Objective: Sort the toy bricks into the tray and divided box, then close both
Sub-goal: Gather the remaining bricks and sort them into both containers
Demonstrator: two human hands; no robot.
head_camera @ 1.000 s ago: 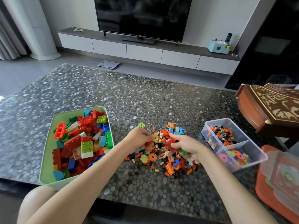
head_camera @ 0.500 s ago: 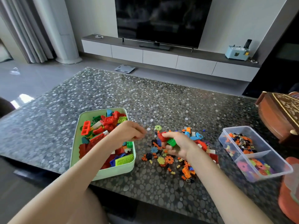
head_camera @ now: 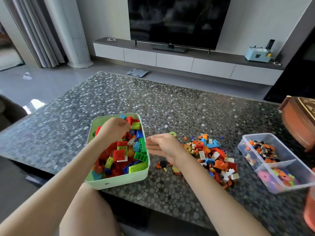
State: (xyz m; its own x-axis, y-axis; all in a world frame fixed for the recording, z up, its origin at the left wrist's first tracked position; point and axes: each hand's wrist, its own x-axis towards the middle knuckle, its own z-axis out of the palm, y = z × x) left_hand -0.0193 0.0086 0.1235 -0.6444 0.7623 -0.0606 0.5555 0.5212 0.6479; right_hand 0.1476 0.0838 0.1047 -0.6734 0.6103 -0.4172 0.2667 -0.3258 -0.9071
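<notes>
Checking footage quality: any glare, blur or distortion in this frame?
Head view: window glare on the floor at far left; the right hand is motion-blurred; the wide-angle lens slants the TV sides; bricks in the tray look sharp.

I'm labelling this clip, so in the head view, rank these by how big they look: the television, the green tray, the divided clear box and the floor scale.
1. the television, largest though farthest
2. the green tray and the divided clear box, too alike to rank
3. the floor scale, smallest

glossy pebble-patterned table (head_camera: pixel 170 106), clear plastic divided box (head_camera: pixel 300 171), carved wooden box (head_camera: pixel 296 123)
</notes>
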